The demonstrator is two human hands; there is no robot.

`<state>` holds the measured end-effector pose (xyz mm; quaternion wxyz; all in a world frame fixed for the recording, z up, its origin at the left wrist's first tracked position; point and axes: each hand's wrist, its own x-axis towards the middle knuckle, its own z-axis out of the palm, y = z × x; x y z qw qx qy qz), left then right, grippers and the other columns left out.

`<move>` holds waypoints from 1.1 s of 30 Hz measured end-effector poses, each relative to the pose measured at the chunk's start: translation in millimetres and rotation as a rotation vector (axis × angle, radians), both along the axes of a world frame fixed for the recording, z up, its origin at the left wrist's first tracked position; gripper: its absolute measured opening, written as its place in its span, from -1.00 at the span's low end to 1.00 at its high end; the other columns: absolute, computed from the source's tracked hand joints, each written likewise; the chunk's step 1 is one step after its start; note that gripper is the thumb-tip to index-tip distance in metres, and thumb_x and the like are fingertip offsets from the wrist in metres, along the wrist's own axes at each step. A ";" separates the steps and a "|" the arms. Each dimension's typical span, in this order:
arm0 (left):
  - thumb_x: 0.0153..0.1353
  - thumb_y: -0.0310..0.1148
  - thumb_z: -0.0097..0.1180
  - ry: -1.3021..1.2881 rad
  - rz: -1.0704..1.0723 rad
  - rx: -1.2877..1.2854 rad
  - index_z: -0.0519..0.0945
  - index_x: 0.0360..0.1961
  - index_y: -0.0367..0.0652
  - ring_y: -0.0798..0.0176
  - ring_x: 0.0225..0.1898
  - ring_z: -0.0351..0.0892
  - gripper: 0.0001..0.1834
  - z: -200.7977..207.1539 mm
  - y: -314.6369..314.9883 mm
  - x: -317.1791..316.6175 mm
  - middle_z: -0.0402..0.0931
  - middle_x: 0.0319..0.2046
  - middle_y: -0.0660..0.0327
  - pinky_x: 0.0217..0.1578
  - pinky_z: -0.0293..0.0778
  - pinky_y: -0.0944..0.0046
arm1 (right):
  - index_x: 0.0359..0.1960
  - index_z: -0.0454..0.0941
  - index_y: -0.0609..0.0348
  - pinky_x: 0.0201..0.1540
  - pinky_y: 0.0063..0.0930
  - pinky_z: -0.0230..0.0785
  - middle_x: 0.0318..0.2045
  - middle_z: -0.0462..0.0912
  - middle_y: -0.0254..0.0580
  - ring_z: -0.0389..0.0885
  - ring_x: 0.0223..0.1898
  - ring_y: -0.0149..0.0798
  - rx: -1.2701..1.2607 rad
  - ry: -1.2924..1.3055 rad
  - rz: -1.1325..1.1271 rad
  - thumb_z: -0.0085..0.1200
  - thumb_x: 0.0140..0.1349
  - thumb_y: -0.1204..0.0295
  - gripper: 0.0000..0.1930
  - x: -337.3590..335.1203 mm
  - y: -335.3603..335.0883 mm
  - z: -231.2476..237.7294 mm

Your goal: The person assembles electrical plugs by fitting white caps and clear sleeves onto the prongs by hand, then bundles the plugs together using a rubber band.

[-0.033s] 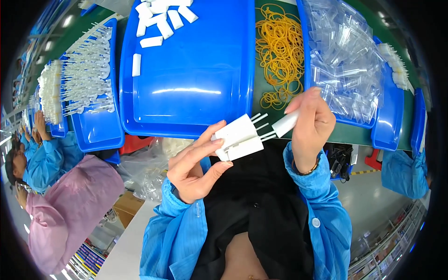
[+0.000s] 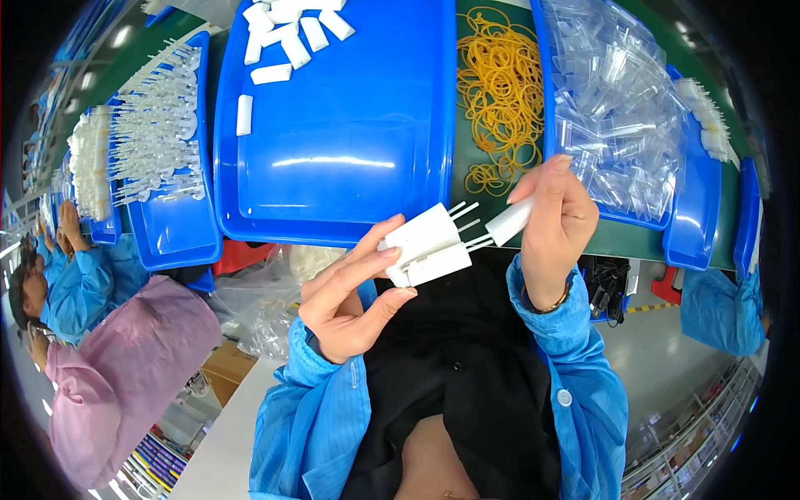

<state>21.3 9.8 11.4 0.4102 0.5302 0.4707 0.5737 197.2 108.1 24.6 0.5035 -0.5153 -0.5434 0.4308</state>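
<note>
My left hand (image 2: pixel 343 302) is closed on a white block (image 2: pixel 432 250), gripping it between thumb and fingers. The block looks like several white pieces set side by side, and thin white rods (image 2: pixel 468 223) stick out of its right end. Pinched in my right hand (image 2: pixel 557 225) is a small white sleeve (image 2: pixel 509 221), tilted, its lower left end at the tips of two rods. Whether the rods enter the sleeve I cannot tell. Both hands are just in front of the bench's near edge.
A large blue tray (image 2: pixel 333 200) has white pieces (image 2: pixel 283 37) at its far left. Beside it lie yellow rubber bands (image 2: pixel 500 92), then clear plastic sleeves (image 2: pixel 617 125) in another tray. Left, a blue tray holds thin white-stemmed parts (image 2: pixel 158 125). A person in pink (image 2: pixel 125 358) is at left.
</note>
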 end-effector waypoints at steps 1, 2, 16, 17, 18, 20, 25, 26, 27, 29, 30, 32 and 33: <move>-0.12 -0.65 0.29 0.020 0.017 0.000 0.51 -0.16 -0.43 -0.07 -0.05 0.52 -0.58 -0.4 -0.8 0.1 0.39 -0.06 -0.37 -0.16 0.50 0.22 | -0.70 0.39 0.22 -0.58 -0.65 -0.01 -0.75 0.35 -0.39 0.20 -0.66 -0.60 0.000 0.000 0.002 -0.28 0.40 0.25 -0.51 -0.1 -1.0 0.6; -0.12 -0.64 0.29 0.039 0.033 0.000 0.52 -0.16 -0.42 -0.06 -0.07 0.54 -0.59 -0.8 -1.1 0.0 0.40 -0.06 -0.36 -0.17 0.49 0.21 | -0.70 0.39 0.22 -0.58 -0.64 -0.01 -0.75 0.35 -0.39 0.20 -0.66 -0.60 -0.005 0.000 0.001 -0.28 0.40 0.25 -0.51 -0.2 -2.1 1.5; -0.14 -0.58 0.33 0.312 -0.002 0.120 0.55 -0.18 -0.36 -0.08 -0.17 0.60 -0.59 3.5 5.7 -0.9 0.46 -0.09 -0.27 -0.20 0.51 0.22 | -0.68 0.40 0.23 -0.61 -0.64 -0.02 -0.74 0.33 -0.42 0.18 -0.67 -0.61 0.064 -0.166 0.050 -0.28 0.39 0.30 -0.54 -7.6 -9.9 3.7; -0.14 -0.59 0.33 0.314 0.014 0.121 0.55 -0.18 -0.36 -0.08 -0.18 0.60 -0.59 2.9 5.4 -1.7 0.46 -0.09 -0.28 -0.21 0.51 0.22 | -0.68 0.40 0.23 -0.61 -0.64 -0.02 -0.74 0.33 -0.42 0.18 -0.67 -0.61 0.065 -0.167 0.051 -0.28 0.39 0.30 -0.54 -6.5 -8.7 4.1; -0.14 -0.59 0.33 0.314 0.016 0.121 0.55 -0.18 -0.36 -0.08 -0.18 0.60 -0.59 3.4 5.4 -1.7 0.46 -0.09 -0.28 -0.21 0.51 0.22 | -0.64 0.42 0.26 -0.62 -0.64 0.00 -0.73 0.36 -0.40 0.20 -0.67 -0.62 0.015 -0.082 0.097 -0.24 0.38 0.31 -0.57 -4.2 -7.5 4.4; -0.16 -0.60 0.33 0.347 0.050 0.120 0.55 -0.19 -0.36 -0.09 -0.19 0.60 -0.59 5.5 5.6 -0.6 0.45 -0.09 -0.28 -0.22 0.52 0.23 | -0.68 0.40 0.22 -0.61 -0.63 -0.06 -0.73 0.30 -0.44 0.14 -0.66 -0.62 -0.094 -0.023 0.149 -0.27 0.39 0.28 -0.54 -5.1 -5.7 11.4; -0.19 -0.62 0.33 0.373 0.001 0.126 0.55 -0.20 -0.34 -0.10 -0.20 0.60 -0.58 8.2 5.6 -2.0 0.45 -0.09 -0.27 -0.24 0.53 0.22 | -0.68 0.38 0.23 -0.61 -0.62 -0.08 -0.74 0.29 -0.44 0.12 -0.66 -0.61 -0.078 -0.120 0.164 -0.25 0.38 0.30 -0.55 -4.1 -1.7 5.5; -0.20 -0.62 0.34 0.377 -0.020 0.125 0.55 -0.20 -0.33 -0.10 -0.20 0.60 -0.58 8.8 5.6 -2.2 0.46 -0.09 -0.26 -0.25 0.53 0.22 | -0.68 0.37 0.23 -0.61 -0.63 -0.08 -0.74 0.29 -0.44 0.12 -0.66 -0.61 -0.049 -0.164 0.152 -0.24 0.38 0.31 -0.56 -4.0 -2.5 5.8; -0.20 -0.62 0.34 0.377 -0.018 0.125 0.55 -0.20 -0.33 -0.10 -0.20 0.60 -0.58 8.9 5.5 -2.2 0.46 -0.09 -0.26 -0.25 0.53 0.22 | -0.68 0.37 0.23 -0.61 -0.63 -0.08 -0.74 0.29 -0.44 0.12 -0.66 -0.61 -0.049 -0.165 0.153 -0.24 0.38 0.31 -0.56 -4.5 -3.7 7.6; -0.20 -0.62 0.34 0.372 -0.014 0.142 0.55 -0.21 -0.32 -0.10 -0.21 0.61 -0.58 8.9 5.4 -2.1 0.46 -0.09 -0.25 -0.26 0.53 0.22 | -0.68 0.36 0.24 -0.60 -0.64 -0.08 -0.74 0.29 -0.44 0.13 -0.66 -0.62 -0.039 -0.158 0.137 -0.22 0.37 0.32 -0.57 -5.9 -5.7 12.7; -0.20 -0.62 0.34 0.372 -0.012 0.142 0.55 -0.21 -0.32 -0.10 -0.21 0.61 -0.58 9.6 5.4 -2.2 0.46 -0.09 -0.25 -0.26 0.53 0.22 | -0.68 0.36 0.24 -0.60 -0.64 -0.08 -0.74 0.29 -0.44 0.13 -0.66 -0.62 -0.039 -0.159 0.139 -0.22 0.37 0.32 -0.57 -6.0 -5.2 13.5; -0.19 -0.62 0.34 0.367 -0.029 0.146 0.55 -0.21 -0.32 -0.09 -0.21 0.61 -0.59 11.0 5.5 -2.9 0.46 -0.09 -0.25 -0.25 0.53 0.23 | -0.68 0.36 0.24 -0.60 -0.64 -0.07 -0.74 0.29 -0.44 0.13 -0.66 -0.62 -0.025 -0.167 0.096 -0.22 0.37 0.33 -0.58 -6.7 -4.4 14.2; -0.19 -0.62 0.34 0.366 -0.028 0.145 0.55 -0.21 -0.32 -0.09 -0.21 0.61 -0.59 10.1 5.1 -3.2 0.46 -0.09 -0.25 -0.25 0.53 0.23 | -0.68 0.36 0.24 -0.60 -0.64 -0.07 -0.74 0.29 -0.44 0.13 -0.66 -0.62 -0.025 -0.168 0.097 -0.22 0.37 0.33 -0.58 -7.7 -5.0 13.8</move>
